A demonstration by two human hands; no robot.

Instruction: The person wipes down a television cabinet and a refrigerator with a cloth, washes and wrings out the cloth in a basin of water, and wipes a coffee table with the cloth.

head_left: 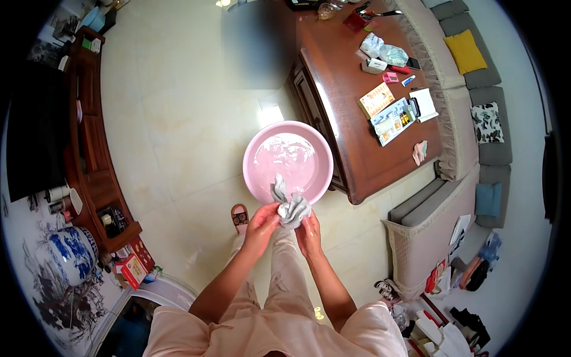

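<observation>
A small, light grey cloth (294, 211) is bunched up between my two hands, with one narrow end sticking out away from me; whether it is a sock or a rag I cannot tell. My left hand (262, 225) pinches its left side, and my right hand (308, 235) grips the right side, fingers partly hidden. Just beyond them, a pink basin (249, 178) of water stands on the floor. The cloth overlaps the basin's near rim in view.
To the right stands a brown wooden table (339, 143) bearing boxes, a notebook and a pink cloth (420, 152). A sofa (457, 131) runs behind it. A wooden cabinet (95, 143) lines the left wall. My slippered foot (239, 216) is near the basin.
</observation>
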